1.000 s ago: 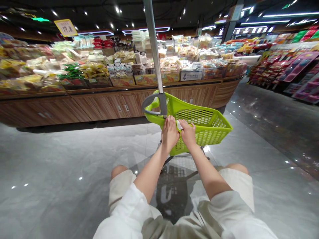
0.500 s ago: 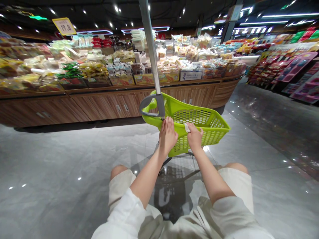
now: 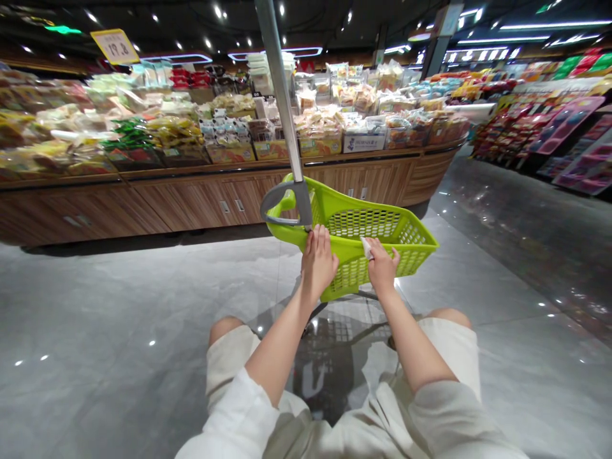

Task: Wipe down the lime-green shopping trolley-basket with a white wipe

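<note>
A lime-green plastic shopping basket [image 3: 411,239] stands on the floor in front of me, with a grey pull handle [image 3: 282,108] rising from its near left corner. My left hand [image 3: 318,262] rests on the basket's near rim beside the handle base, fingers wrapped over the edge. My right hand [image 3: 382,264] presses a small white wipe [image 3: 366,247] against the near rim, fingers closed on it. The inside of the basket looks empty.
A long wooden display counter [image 3: 191,201] piled with packaged snacks runs across the back. A yellow price sign [image 3: 115,46] hangs at upper left. Shelves of colourful goods [image 3: 549,134] line the right aisle. Glossy grey floor [image 3: 95,331] surrounds me; my knees show below.
My right hand with the white wipe has slid to the right along the basket's near rim, away from my left hand. The left hand has stayed by the handle base.
</note>
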`<move>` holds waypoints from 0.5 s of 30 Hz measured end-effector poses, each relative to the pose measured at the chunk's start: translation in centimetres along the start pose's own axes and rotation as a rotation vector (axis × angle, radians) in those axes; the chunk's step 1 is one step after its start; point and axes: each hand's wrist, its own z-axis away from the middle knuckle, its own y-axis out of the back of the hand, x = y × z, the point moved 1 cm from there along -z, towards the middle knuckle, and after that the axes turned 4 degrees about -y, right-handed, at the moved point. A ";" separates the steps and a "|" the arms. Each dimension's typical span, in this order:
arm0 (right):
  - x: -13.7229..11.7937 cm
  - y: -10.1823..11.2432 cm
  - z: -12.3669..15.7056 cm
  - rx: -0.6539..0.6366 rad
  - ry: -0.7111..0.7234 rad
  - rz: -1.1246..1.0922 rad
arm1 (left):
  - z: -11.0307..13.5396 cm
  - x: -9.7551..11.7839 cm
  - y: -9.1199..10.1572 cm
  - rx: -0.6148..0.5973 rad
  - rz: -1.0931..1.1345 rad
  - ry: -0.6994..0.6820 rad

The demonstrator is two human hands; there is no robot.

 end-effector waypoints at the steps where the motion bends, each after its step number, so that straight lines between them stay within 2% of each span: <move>1: -0.7 0.0 -0.1 -0.013 -0.016 0.003 | 0.0 0.0 -0.1 0.001 0.001 0.005; 3: -3.5 -0.2 -0.2 -0.073 0.038 -0.020 | -0.1 0.0 -0.2 -0.007 -0.001 0.004; 6: -7.9 -0.6 -0.1 -0.145 0.207 -0.100 | -0.1 -0.2 -0.4 -0.023 -0.019 -0.018; 8: -8.6 -0.7 -0.1 -0.141 0.255 -0.132 | -0.1 -0.3 -0.4 -0.024 -0.017 -0.016; 10: -7.2 -0.6 -0.2 -0.128 0.263 -0.125 | -0.1 -0.3 -0.4 -0.021 0.001 0.000; 12: -4.1 -0.4 -0.3 -0.110 0.237 -0.087 | -0.1 -0.3 -0.4 -0.015 0.018 0.005; 15: 0.4 0.0 -0.5 -0.059 0.118 -0.043 | -0.1 -0.1 -0.3 0.004 0.020 0.002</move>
